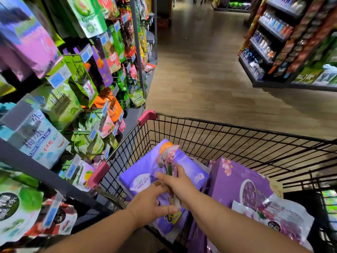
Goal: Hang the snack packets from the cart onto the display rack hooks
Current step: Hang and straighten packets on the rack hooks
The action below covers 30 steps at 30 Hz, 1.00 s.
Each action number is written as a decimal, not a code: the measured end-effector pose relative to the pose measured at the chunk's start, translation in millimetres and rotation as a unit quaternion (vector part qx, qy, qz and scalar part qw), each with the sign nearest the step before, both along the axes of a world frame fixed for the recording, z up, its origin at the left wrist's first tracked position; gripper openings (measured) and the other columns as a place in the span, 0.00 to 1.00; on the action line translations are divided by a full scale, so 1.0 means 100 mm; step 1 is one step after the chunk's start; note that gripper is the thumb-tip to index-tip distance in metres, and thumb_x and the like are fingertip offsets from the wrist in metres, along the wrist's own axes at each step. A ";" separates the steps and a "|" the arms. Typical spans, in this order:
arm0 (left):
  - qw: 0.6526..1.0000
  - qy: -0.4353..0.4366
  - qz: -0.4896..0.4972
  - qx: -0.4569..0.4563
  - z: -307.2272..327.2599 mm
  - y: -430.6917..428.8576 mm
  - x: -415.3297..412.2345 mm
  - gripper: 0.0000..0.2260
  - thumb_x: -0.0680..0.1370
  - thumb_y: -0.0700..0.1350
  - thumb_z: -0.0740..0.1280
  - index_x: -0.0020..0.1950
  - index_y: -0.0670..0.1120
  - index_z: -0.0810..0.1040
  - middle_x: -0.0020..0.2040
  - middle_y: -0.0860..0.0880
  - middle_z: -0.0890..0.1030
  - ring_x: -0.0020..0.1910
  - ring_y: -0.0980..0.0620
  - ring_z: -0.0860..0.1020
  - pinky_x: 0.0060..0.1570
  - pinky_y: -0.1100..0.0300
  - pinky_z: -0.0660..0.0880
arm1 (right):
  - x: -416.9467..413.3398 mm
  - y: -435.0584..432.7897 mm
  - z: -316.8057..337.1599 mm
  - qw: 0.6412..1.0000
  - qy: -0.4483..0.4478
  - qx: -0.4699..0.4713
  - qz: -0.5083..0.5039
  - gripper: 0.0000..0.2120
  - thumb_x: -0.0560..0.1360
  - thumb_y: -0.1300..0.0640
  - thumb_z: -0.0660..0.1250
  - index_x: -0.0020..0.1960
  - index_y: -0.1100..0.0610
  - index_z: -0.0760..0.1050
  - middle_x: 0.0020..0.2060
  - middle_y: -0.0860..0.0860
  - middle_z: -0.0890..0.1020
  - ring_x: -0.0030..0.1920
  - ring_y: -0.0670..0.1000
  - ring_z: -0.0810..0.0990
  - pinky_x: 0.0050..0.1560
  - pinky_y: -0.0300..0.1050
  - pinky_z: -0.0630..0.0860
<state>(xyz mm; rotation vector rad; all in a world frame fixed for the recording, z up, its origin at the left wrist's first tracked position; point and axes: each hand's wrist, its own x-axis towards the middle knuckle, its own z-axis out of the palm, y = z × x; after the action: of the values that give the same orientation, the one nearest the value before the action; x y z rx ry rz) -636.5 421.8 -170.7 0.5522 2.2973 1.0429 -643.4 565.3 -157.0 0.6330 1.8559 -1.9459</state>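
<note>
Both hands are over the black wire cart [237, 141]. My right hand [179, 185] grips a small pink and green snack packet [168, 157], lifted above the large purple bags [145, 170] lying in the cart. My left hand [149, 203] reaches in just below it, fingers loosely spread against the packet's lower end and the purple bag; whether it holds anything is unclear. The display rack [102, 73] with hooks full of hanging packets fills the left side.
A purple box [235, 181] and a white and purple packet [284, 218] lie in the cart's right half. Pink corner guards [146, 116] mark the cart's left rim, close to the rack. Another shelf unit [273, 52] stands across the wooden-floored aisle.
</note>
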 end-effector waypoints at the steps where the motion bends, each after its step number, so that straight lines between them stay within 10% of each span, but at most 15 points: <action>1: 1.000 0.006 -0.001 0.018 -0.02 -0.01 0.00 0.24 0.63 0.76 0.64 0.54 0.67 0.73 0.58 0.66 0.71 0.61 0.63 0.72 0.62 0.57 0.71 | -0.01 0.02 -0.01 1.000 -0.001 -0.011 -0.002 0.17 0.72 0.52 0.73 0.58 0.49 0.72 0.41 0.48 0.83 0.36 0.47 0.81 0.39 0.45 0.78; 6: 0.995 0.047 0.042 0.079 -0.10 -0.02 0.00 0.17 0.66 0.75 0.61 0.51 0.71 0.72 0.54 0.64 0.74 0.56 0.61 0.75 0.60 0.59 0.71 | -0.06 0.22 0.04 0.999 -0.010 -0.025 -0.044 0.05 0.81 0.56 0.62 0.54 0.54 0.76 0.38 0.53 0.79 0.34 0.50 0.78 0.37 0.44 0.75; 11: 0.973 0.058 0.210 0.082 -0.06 0.02 -0.04 0.22 0.62 0.66 0.69 0.48 0.55 0.71 0.49 0.59 0.75 0.51 0.63 0.73 0.51 0.62 0.71 | -0.01 0.43 0.06 0.992 -0.025 -0.102 -0.072 0.10 0.80 0.56 0.63 0.61 0.56 0.77 0.45 0.53 0.86 0.47 0.54 0.85 0.49 0.52 0.81; 17: 0.936 -0.214 0.161 0.226 0.06 0.00 -0.15 0.44 0.52 0.64 0.81 0.62 0.46 0.72 0.54 0.47 0.84 0.53 0.48 0.83 0.53 0.54 0.79 | 0.08 0.39 0.10 0.982 -0.030 -0.166 -0.086 0.13 0.79 0.54 0.65 0.59 0.60 0.78 0.50 0.60 0.85 0.49 0.60 0.84 0.55 0.60 0.79; 25: 0.903 -0.333 0.136 0.234 0.05 -0.03 -0.19 0.45 0.48 0.52 0.86 0.61 0.38 0.76 0.56 0.38 0.83 0.55 0.38 0.81 0.57 0.46 0.77 | 0.17 0.40 0.04 0.996 0.071 0.057 0.006 0.12 0.79 0.47 0.64 0.54 0.53 0.80 0.50 0.48 0.85 0.53 0.48 0.82 0.57 0.42 0.77; 30: 0.911 -0.301 0.163 0.231 -0.02 0.11 -0.06 0.43 0.44 0.55 0.85 0.55 0.39 0.81 0.51 0.39 0.84 0.49 0.41 0.83 0.46 0.54 0.81 | 0.34 1.02 0.00 0.980 0.072 0.186 0.013 0.12 0.83 0.50 0.56 0.50 0.53 0.75 0.39 0.45 0.79 0.40 0.43 0.77 0.40 0.30 0.69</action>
<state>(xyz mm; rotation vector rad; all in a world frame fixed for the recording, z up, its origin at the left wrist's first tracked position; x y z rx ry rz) -642.2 433.0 -172.6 -0.0130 1.6204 1.6658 -609.1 667.0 -157.3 0.5827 2.3341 -1.6779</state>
